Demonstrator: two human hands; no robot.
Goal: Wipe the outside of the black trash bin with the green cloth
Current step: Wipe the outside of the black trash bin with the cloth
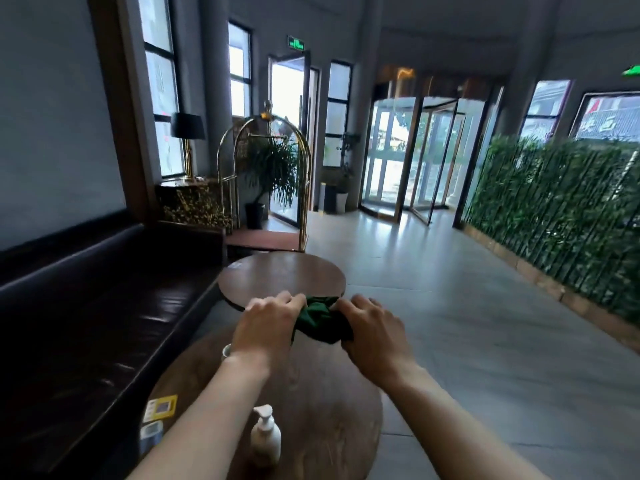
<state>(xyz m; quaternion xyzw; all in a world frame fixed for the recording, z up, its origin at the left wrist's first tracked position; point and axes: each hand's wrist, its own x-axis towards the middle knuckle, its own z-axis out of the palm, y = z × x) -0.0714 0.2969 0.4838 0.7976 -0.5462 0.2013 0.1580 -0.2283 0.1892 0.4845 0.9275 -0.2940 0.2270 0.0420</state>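
both arms reach out over the near round wooden table (322, 427), and the green cloth (320, 322) is bunched up between the two hands. the left hand (266, 325) grips the cloth's left end with its fingers curled over it, and the right hand (374, 336) is closed on the right end, so the cloth is held in the air above the far edge of that table. the hands sit close together, with only the crumpled cloth between them.

on the near table, a white pump bottle (266, 436) stands upright near the front, under the left forearm. a yellow card (161, 407) lies flat at the table's left edge, and a small pale cup (227, 351) peeks out just left of the left wrist. a second round table (282, 277) stands farther off, beyond the hands.

a dark leather bench (93, 306) runs along the left wall. at the far end, a brass luggage cart (266, 181) stands by an open door, with a potted plant (270, 174) behind it. a green hedge wall (561, 209) lines the right side. i cannot pick out the black trash bin with any certainty from here.
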